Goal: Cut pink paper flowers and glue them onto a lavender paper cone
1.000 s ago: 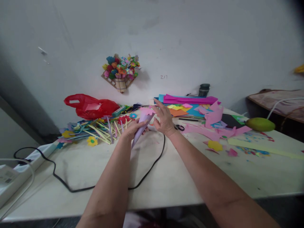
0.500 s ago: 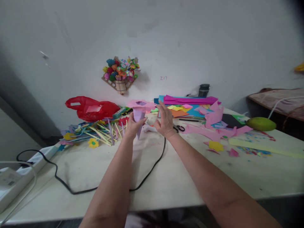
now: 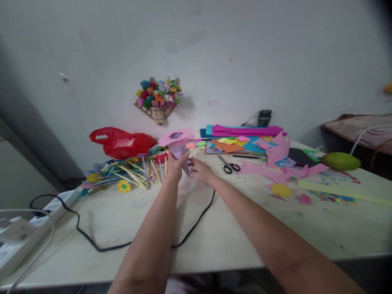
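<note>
My left hand point(image 3: 174, 168) is closed round a lilac paper cone point(image 3: 181, 155) held upright, with a pink paper flower point(image 3: 176, 136) on its top. My right hand point(image 3: 200, 170) reaches low toward the table just right of the cone's tip; its fingers are curled down onto something small that I cannot make out. Black-handled scissors point(image 3: 228, 165) lie on the table a little to the right of that hand. A heap of paper stems and small paper flowers point(image 3: 128, 170) lies to the left of my left hand.
A red plastic bag point(image 3: 122, 142) sits at the back left. Stacked coloured paper sheets point(image 3: 245, 134) and pink offcuts point(image 3: 275, 161) cover the back right. A black cable point(image 3: 122, 245) crosses the table from a white power strip point(image 3: 27, 232). A green mango-like fruit point(image 3: 340, 161) lies far right.
My left hand turned the cone from slanted to upright, flower on top. My right hand left the flower and dropped down to the table beside the cone's tip.
</note>
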Demonstrator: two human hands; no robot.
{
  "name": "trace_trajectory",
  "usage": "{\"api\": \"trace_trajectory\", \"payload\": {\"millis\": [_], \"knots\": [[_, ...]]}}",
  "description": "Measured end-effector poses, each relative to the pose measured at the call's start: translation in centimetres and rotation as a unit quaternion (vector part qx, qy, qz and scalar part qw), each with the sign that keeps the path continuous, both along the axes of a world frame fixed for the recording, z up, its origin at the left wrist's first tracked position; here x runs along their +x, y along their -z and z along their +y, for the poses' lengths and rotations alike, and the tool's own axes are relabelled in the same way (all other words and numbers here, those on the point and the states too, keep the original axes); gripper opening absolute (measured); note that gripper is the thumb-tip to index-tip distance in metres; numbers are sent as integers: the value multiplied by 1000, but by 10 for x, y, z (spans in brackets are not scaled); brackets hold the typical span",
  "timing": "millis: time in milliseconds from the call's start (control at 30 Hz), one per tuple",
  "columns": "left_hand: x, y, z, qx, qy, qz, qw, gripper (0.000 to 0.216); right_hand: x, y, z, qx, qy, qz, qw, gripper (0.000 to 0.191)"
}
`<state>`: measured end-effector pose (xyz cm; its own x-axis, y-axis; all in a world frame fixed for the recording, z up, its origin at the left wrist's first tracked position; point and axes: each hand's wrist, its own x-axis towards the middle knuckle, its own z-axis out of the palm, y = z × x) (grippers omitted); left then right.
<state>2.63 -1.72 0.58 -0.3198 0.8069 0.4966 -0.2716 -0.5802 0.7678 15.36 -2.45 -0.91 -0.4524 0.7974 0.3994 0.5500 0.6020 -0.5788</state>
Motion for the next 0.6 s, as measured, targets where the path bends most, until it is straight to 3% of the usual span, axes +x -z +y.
{"api": "trace_trajectory", "payload": {"millis": [267, 600], "knots": [[9, -3, -8, -44, 22, -2, 999, 66, -15, 11, -1, -46, 96, -66, 992, 28], [6, -5, -10, -61, 30, 2, 998, 55, -11, 8, -6, -43, 99, -90, 990, 23]]}}
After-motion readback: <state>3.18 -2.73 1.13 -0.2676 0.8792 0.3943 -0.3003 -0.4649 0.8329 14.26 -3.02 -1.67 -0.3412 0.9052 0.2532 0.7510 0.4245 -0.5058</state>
